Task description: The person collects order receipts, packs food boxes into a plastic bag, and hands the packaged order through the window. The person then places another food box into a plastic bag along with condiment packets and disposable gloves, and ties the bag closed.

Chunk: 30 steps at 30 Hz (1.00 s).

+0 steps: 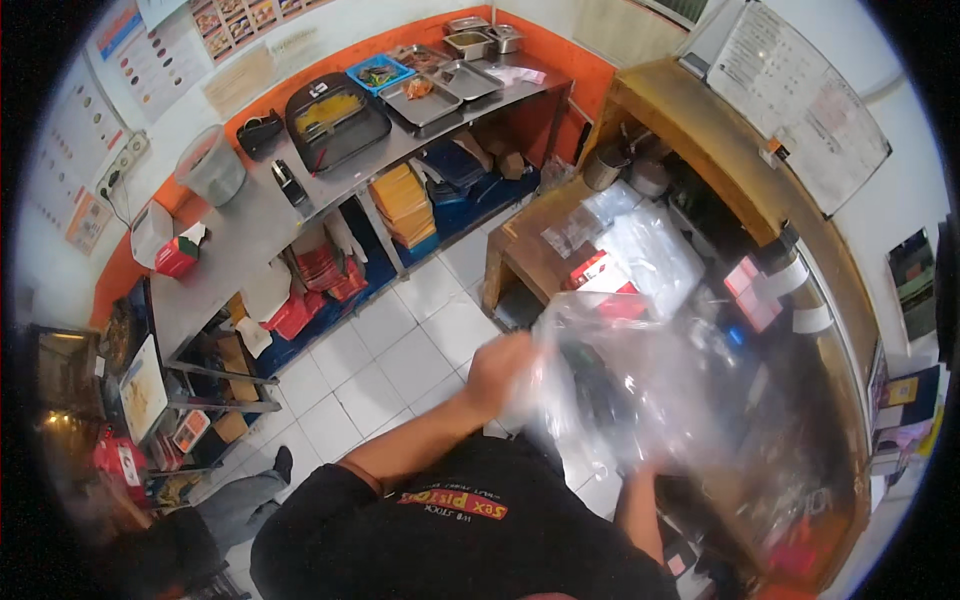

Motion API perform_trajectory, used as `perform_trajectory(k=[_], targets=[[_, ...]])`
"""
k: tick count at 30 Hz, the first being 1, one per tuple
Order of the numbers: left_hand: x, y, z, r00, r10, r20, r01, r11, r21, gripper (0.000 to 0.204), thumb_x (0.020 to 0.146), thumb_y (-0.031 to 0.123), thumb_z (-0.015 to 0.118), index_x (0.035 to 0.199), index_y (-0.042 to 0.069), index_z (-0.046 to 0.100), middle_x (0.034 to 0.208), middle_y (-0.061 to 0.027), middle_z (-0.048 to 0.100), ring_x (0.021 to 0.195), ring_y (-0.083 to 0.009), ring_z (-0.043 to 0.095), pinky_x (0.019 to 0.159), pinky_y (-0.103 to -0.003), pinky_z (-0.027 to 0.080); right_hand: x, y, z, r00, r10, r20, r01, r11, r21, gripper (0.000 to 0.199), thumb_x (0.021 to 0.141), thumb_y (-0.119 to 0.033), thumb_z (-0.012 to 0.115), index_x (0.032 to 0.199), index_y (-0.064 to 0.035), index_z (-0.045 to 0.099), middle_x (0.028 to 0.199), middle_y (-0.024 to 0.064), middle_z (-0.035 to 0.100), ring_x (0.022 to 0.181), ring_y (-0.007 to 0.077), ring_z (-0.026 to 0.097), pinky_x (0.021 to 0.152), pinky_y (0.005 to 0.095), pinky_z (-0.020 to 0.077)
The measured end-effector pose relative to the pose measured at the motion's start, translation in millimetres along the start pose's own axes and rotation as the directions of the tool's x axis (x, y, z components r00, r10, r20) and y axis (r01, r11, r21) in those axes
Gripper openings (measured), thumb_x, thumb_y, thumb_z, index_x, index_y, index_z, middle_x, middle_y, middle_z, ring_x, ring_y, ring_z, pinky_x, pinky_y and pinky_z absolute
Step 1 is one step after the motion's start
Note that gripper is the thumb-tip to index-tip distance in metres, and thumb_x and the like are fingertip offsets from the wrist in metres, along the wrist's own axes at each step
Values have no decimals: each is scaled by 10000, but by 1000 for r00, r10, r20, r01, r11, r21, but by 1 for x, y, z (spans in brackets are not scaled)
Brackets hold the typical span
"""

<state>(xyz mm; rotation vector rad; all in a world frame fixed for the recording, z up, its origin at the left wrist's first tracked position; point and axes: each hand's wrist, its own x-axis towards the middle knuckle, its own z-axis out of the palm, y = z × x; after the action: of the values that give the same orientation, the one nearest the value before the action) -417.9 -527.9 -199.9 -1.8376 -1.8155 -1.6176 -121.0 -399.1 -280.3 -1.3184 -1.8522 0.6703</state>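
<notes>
A large clear plastic bag [640,370] hangs in front of me, puffed out and smeared by motion. My left hand [503,372] is closed on the bag's left edge, its fingers curled in. My right hand [648,468] reaches up at the bag's lower part. Its fingers are hidden by the plastic and blur, so I cannot tell how they are set. Something dark shows through the bag, too unclear to name. Just beyond lies a stack of clear plastic bags [655,250] on the wooden counter, next to a red and white box [603,275].
A steel table [235,240] runs along the left wall, bearing metal food trays [420,100], a blue basket [377,73] and a black tray [335,120]. Folded boxes [402,205] fill its lower shelf. Another person's leg [245,500] shows at lower left. The wooden counter [520,240] borders my right.
</notes>
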Motion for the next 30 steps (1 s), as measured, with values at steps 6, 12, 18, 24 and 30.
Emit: perform_trajectory(k=[6, 12, 18, 24, 30], targets=[[-147, -70, 18, 714, -675, 189, 673, 735, 82, 21, 741, 23, 539, 747, 15, 556, 715, -174, 570, 728, -405, 578, 651, -479, 456, -72, 59, 44, 965, 257, -58, -252, 964, 80, 150, 839, 39, 549, 960, -49, 540, 851, 68, 607, 715, 220, 600, 678, 329, 512], [-193, -123, 45, 447, -891, 80, 894, 448, -10, 31, 810, 50, 558, 803, 35, 585, 789, -137, 609, 678, -275, 622, 613, -393, 483, -93, 44, 17, 470, 563, 680, -811, -30, 585, 247, 822, 15, 583, 1064, -31, 566, 902, 90, 615, 759, 226, 626, 644, 343, 544], [-184, -177, 53, -49, -908, 416, 723, -319, -613, 111, 787, 11, 515, 846, 60, 596, 700, -63, 583, 681, -204, 613, 536, -326, 480, -89, 39, 7, 413, 319, 853, -909, 88, 407, 326, 832, -48, 657, 1141, -38, 553, 916, 77, 647, 772, 190, 632, 687, 314, 523], [-113, -141, 53, 473, -844, 254, 855, 509, 99, 262, 757, 25, 546, 1014, 22, 597, 760, -129, 597, 741, -368, 605, 712, -416, 492, -40, 71, 45, 631, 545, 552, -775, 399, 491, 279, 904, -297, 652, 1098, -102, 601, 1034, 25, 631, 935, 182, 602, 866, 363, 477], [-6, -162, 74, 527, -673, 518, 471, 739, 482, 662, 709, 101, 689, 1330, 46, 466, 1256, -294, 493, 1199, -427, 455, 1013, -444, 384, 77, 82, 78, 657, 599, 459, -742, 402, 537, 543, 885, -424, 668, 1288, -95, 513, 1230, 75, 563, 1141, 209, 520, 917, 409, 448]])
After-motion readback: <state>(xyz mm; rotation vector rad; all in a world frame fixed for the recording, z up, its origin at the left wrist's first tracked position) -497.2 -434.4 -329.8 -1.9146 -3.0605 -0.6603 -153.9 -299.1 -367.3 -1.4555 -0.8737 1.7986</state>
